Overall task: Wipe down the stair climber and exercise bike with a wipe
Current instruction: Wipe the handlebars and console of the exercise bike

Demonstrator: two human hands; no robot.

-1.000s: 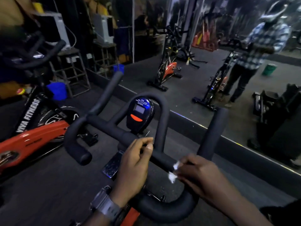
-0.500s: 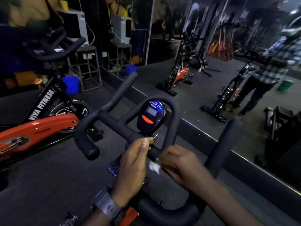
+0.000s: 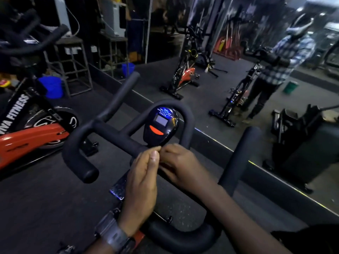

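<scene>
Dimly lit gym interior. Dark rubber floor point(image 3: 45, 195) throughout. A large wall mirror point(image 3: 275, 99) on the right, with a raised dark base ledge point(image 3: 211, 143), reflects the room. At left, a red spin bike point(image 3: 31, 138) lettered "VIVA FITNESS". Behind it, a metal-frame stand point(image 3: 73, 66) carrying a white appliance point(image 3: 62, 13); a blue bucket point(image 3: 51, 87) stands just beside the stand.
</scene>
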